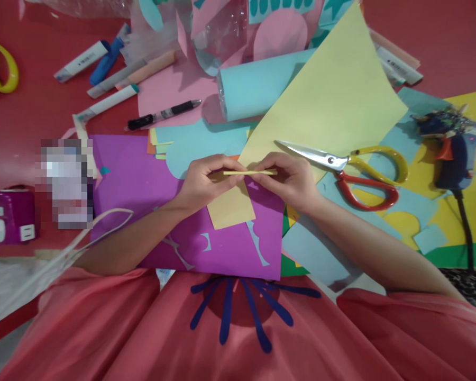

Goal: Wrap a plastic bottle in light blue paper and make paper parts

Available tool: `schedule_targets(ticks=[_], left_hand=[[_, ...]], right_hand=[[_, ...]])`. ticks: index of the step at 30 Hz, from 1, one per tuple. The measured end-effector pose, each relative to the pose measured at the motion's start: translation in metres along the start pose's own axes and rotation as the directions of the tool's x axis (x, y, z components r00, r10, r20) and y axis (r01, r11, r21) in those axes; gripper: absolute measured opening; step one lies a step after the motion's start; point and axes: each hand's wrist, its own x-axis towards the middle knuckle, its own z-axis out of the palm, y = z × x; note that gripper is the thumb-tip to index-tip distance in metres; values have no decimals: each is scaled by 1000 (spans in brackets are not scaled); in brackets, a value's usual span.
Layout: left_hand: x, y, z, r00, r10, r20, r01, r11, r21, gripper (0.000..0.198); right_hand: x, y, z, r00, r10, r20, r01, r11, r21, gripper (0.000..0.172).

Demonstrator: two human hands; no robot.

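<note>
A thin pale-yellow strip of folded paper is pinched between my two hands, seen edge-on. My left hand grips its left part between thumb and fingers. From the other side, my right hand pinches the right part the same way. Below them a pale-yellow paper square lies on a purple sheet. Scissors with one yellow and one red handle rest just right of my right hand, on a large pale-yellow sheet and blue scraps.
A blue paper-wrapped cylinder lies behind my hands. Several markers and a black pen are at the back left. On the right sits a glue gun with its cord. A purple box stands far left.
</note>
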Motion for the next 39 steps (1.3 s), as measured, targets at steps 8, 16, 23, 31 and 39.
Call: schedule_targets(ticks=[8, 16, 23, 31, 39], left_hand=[[-1, 0, 3, 1000, -24, 15, 25, 1000, -11, 17], [2, -2, 3, 994, -39, -104, 29, 995, -95, 21], [0, -1, 3, 996, -47, -72, 39, 994, -102, 26], [0, -5, 3, 993, -103, -59, 95, 988, -120, 37], [2, -2, 4, 993, -89, -79, 80, 991, -110, 42]], right_hand=[[-1, 1, 2, 999, 44, 10, -44, 999, -7, 15], [0, 6, 2, 991, 137, -14, -133, 980, 151, 29], [3, 1, -3, 991, 81, 105, -100, 975, 197, 26], [3, 3, -4, 992, 34, 121, -58, 977, 204, 25], [3, 2, -4, 994, -54, 94, 35, 980, 195, 23]])
